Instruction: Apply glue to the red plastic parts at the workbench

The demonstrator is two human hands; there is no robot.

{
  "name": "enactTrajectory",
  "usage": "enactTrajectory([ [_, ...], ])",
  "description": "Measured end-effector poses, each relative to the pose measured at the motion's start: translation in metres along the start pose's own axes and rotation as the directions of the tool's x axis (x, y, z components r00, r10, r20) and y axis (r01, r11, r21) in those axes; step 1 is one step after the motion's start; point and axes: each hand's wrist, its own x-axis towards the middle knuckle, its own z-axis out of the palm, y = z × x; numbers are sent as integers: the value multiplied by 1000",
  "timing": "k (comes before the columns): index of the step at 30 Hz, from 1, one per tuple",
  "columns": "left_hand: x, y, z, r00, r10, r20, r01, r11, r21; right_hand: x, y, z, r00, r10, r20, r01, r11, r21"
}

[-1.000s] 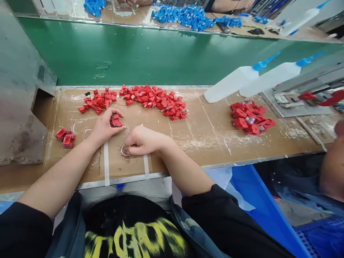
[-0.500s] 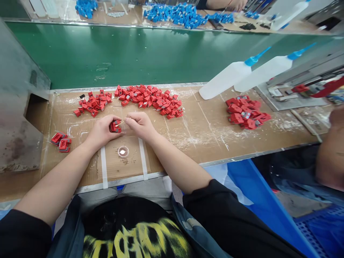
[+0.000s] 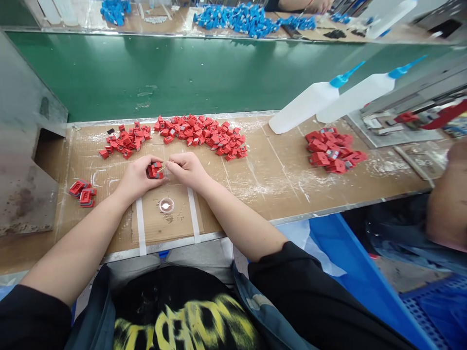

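My left hand point(image 3: 140, 176) is closed around a small red and dark-grey plastic part point(image 3: 154, 170), held just above the cardboard-covered bench. In my right hand point(image 3: 186, 169) a thin pale stick point(image 3: 163, 167) is pinched between thumb and fingers, its end at the red part. Whether the tip touches the part is too small to tell. Below my hands a small round clear dish point(image 3: 166, 205) sits on a cardboard pad point(image 3: 149, 221) with white tape strips. Left of my wrist lie several red parts with grey edges point(image 3: 86, 197).
Piles of small red parts point(image 3: 204, 133) lie behind my hands, with another red pile point(image 3: 332, 150) to the right. Two white bottles with blue nozzles point(image 3: 304, 108) stand beyond it. A metal housing point(image 3: 27, 141) borders the left. Another person's arm point(image 3: 448, 204) is at the right edge.
The whole view has shifted very slightly. Both hands keep their grip, and the stick stays at the red part with hardly any visible movement.
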Motion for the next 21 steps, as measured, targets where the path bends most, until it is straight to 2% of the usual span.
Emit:
enactTrajectory([
  [2,0,0,0,1000,0,2,0,1000,-5,1,0,0,1000,8,-8,-8,1000,11],
  [5,1,0,-1,1000,-10,-22,10,999,-32,1,-3,-5,997,1,-80,-1,1000,-1],
  [6,1,0,-1,999,-8,-44,7,999,-43,0,-6,-8,998,-26,-63,27,1000,12],
  [8,2,-3,-1,994,2,-113,-9,998,-66,-4,-12,-15,985,-139,105,132,989,69],
  [9,2,-5,-1,988,4,-152,-17,997,-80,-6,-15,-18,947,-213,239,194,976,103],
  [11,3,-10,-1,976,-10,-220,-17,992,-121,-10,-19,-20,811,-322,489,299,946,126],
  [12,3,-13,-1,970,-25,-243,-11,989,-146,-13,-20,-19,753,-336,566,341,935,100],
  [13,4,-16,-1,965,-39,-260,-5,986,-168,-14,-19,-18,725,-327,607,378,925,48],
  [14,4,-18,0,960,-50,-275,-1,983,-183,-14,-18,-17,724,-305,619,408,912,-29],
  [15,4,-19,0,956,-57,-287,1,981,-192,-13,-15,-16,754,-269,599,424,896,-131],
  [16,4,-21,1,953,-59,-296,-1,980,-198,-10,-13,-16,810,-223,542,412,874,-258],
  [18,5,-21,1,949,-63,-310,-3,978,-209,1,-9,-16,934,-126,335,298,790,-535],
  [19,5,-21,1,947,-73,-314,1,975,-223,10,-7,-17,971,-88,224,217,724,-655],
  [20,4,-20,2,946,-89,-312,10,969,-248,21,-6,-18,988,-58,145,148,645,-750],
  [21,4,-20,2,947,-115,-299,26,957,-287,33,-5,-19,992,-33,120,117,563,-818],
])
